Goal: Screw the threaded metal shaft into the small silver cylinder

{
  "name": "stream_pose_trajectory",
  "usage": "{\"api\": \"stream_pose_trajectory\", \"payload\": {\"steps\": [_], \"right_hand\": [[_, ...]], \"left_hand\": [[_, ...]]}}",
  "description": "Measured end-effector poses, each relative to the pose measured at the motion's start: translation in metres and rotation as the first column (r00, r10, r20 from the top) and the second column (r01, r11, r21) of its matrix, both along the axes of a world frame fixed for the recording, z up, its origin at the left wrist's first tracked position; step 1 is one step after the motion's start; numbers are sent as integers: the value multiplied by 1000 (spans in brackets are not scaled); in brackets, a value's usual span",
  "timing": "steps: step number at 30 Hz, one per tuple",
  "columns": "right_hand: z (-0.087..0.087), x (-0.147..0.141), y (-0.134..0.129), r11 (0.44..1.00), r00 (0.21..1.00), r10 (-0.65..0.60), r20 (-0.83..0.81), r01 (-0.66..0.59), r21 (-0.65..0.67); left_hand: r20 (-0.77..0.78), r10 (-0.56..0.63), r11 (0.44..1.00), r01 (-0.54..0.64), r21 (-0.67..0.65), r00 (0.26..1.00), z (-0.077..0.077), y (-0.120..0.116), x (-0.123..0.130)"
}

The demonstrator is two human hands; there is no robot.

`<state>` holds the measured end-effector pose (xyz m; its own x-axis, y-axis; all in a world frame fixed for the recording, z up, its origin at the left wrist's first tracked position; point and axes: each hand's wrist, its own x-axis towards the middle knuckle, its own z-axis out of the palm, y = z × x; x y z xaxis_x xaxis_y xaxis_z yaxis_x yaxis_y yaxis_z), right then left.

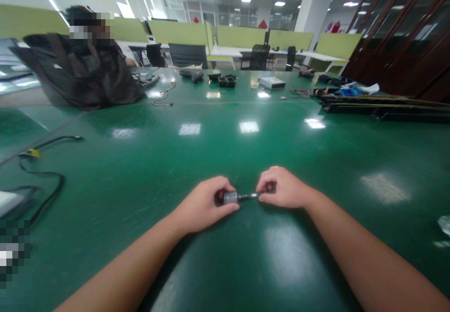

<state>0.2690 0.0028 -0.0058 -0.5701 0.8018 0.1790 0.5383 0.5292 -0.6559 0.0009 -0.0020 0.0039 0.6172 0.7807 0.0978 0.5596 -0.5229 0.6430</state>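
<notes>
The left hand (pixel 204 205) is curled around a grey cylinder (pixel 230 197), thumb and fingers closed on its sides. The right hand (pixel 286 187) pinches the far end of the slim metal shaft (pixel 248 196) that points out of it, fingertips nearly together; whether they also grip a small separate piece is too small to tell. Both are near the middle of the green table (pixel 211 155), between the two hands. Good handling here means a steady left grip, a light right pinch, and both ends in one straight line, so nothing tilts or binds
</notes>
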Motion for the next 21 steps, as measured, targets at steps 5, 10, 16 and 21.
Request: {"api": "stream_pose_trajectory", "payload": {"steps": [5, 10, 16, 21], "right_hand": [[-5, -20, -5, 997, 995, -71, -67, 72, 0], [-10, -39, -10, 995, 990, -100, -100, 102, 20], [-8, -37, -13, 998, 984, -55, -167, 53, -16], [-10, -35, -12, 998, 982, -52, -184, 48, -28]], "left_hand": [[0, 21, 1000, -21, 6, 1000, -2, 0, 0], [12, 9, 1000, -9, 8, 1000, -5, 0, 0], [12, 13, 1000, -13, 23, 1000, -4, 0, 0], [17, 15, 1000, -16, 21, 1000, -3, 0, 0]]}}
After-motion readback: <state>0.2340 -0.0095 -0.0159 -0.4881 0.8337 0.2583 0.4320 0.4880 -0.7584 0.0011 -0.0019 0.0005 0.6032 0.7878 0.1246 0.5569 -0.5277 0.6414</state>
